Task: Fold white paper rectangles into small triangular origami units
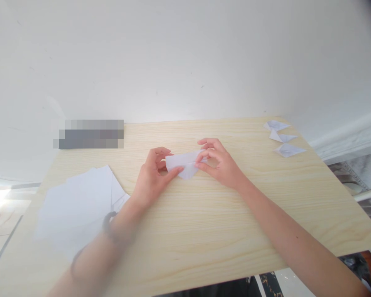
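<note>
A partly folded white paper (185,163) lies at the middle of a light wooden table (204,231). My left hand (153,177) pinches its left end, thumb under and fingers curled over the edge. My right hand (218,161) pinches its right end with fingertips pressed together on a fold. Both hands rest low over the tabletop, close to each other.
A loose stack of white sheets (80,206) lies at the left by my left forearm. Three folded paper pieces (282,138) sit at the table's far right corner. A blurred dark object (91,134) lies at the far left edge against the white wall.
</note>
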{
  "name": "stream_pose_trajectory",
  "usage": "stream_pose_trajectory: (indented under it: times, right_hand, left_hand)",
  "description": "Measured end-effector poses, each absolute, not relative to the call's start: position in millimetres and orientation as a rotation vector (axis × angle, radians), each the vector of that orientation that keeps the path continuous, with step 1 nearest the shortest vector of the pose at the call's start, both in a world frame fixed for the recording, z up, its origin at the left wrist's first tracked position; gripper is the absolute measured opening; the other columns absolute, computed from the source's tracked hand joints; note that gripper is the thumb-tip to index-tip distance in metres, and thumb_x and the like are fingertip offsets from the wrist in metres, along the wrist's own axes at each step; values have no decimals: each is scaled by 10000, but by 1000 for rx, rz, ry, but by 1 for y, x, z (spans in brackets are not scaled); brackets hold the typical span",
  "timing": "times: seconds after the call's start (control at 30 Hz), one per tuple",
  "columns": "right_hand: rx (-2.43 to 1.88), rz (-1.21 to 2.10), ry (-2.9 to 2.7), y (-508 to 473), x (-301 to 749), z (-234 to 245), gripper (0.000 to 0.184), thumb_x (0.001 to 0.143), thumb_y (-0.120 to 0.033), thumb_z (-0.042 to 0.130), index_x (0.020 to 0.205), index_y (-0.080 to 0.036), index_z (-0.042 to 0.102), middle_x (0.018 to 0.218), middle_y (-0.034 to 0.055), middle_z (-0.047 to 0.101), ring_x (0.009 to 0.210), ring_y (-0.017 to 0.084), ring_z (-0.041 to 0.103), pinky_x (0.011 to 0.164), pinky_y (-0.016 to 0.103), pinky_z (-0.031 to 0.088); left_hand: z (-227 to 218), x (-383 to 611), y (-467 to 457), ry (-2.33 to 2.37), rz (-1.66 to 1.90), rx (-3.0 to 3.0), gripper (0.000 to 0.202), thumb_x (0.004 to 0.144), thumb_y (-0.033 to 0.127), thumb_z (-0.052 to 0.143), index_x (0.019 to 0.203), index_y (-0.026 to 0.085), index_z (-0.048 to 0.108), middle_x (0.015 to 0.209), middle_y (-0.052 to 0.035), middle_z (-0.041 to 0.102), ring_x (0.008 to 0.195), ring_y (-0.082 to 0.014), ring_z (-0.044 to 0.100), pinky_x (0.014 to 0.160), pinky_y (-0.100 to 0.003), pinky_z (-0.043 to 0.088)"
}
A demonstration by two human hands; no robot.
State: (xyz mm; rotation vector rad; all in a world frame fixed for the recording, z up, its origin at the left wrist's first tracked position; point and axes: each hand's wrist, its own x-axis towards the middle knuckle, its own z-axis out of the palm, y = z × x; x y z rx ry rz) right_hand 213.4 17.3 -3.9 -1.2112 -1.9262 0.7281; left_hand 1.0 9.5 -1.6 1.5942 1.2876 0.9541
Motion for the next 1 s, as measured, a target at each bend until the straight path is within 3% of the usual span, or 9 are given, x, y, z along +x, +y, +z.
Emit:
stream_pose_trajectory:
  times: [0.13, 0.2, 0.3, 0.4, 0.57, 0.83, 1.0]
  right_hand:
    - [-1106, 816, -1765, 16, 205, -4, 72, 796, -287, 601, 807, -216, 598, 1290, 67, 419, 1213, 235, 416, 816, 328, 484]
    - [-1076, 931, -1631, 15, 199, -5, 99, 802, -308, 593, 846, -222, 572, 1280, 63, 451, 1140, 214, 493, 775, 310, 503]
    - [-1101, 1122, -1399, 12, 191, -6, 293, 779, -359, 621, 1011, -256, 475, 1044, 47, 609, 839, 162, 630, 641, 283, 526]
    - [-1190, 1228, -1289, 11, 188, -4, 459, 728, -378, 672, 1093, -246, 426, 790, 5, 666, 677, 155, 651, 598, 280, 530]
    - [-1252, 1249, -1273, 13, 193, -1, 443, 691, -373, 703, 1063, -202, 535, 806, 32, 709, 734, 173, 671, 660, 291, 540]
    - [-1179, 1349, -1241, 16, 197, -2, 589, 697, -346, 705, 1232, -206, 501, 868, 36, 723, 827, 195, 673, 770, 362, 555]
    - [-1162, 1332, -1253, 16, 197, -5, 442, 690, -342, 710, 1096, -207, 597, 912, 34, 716, 833, 182, 669, 755, 324, 547]
  left_hand:
    - [7, 6, 6, 1249, 911, 1375, 416, 689, 386, 709, 1004, 199, 512, 760, -5, 672, 651, -151, 637, 576, -231, 463]
    - [9, 7, 6, 1276, 908, 1349, 331, 688, 396, 708, 890, 168, 579, 756, -21, 689, 666, -151, 630, 565, -217, 445]
    - [11, 8, 6, 1323, 896, 1308, 308, 678, 407, 715, 828, 152, 632, 764, -25, 706, 635, -135, 604, 518, -199, 408]
    - [11, 7, 6, 1349, 868, 1303, 298, 680, 419, 711, 797, 149, 660, 746, -18, 709, 597, -119, 581, 483, -190, 381]
    - [10, 5, 7, 1338, 862, 1290, 278, 708, 417, 690, 787, 151, 677, 751, -16, 716, 621, -128, 605, 483, -186, 401]
    - [9, 7, 9, 1316, 907, 1246, 306, 743, 441, 650, 817, 146, 682, 781, -30, 719, 716, -161, 643, 576, -199, 468]
    - [10, 6, 9, 1360, 909, 1284, 351, 756, 483, 611, 817, 145, 683, 759, -28, 704, 659, -149, 612, 536, -200, 428]
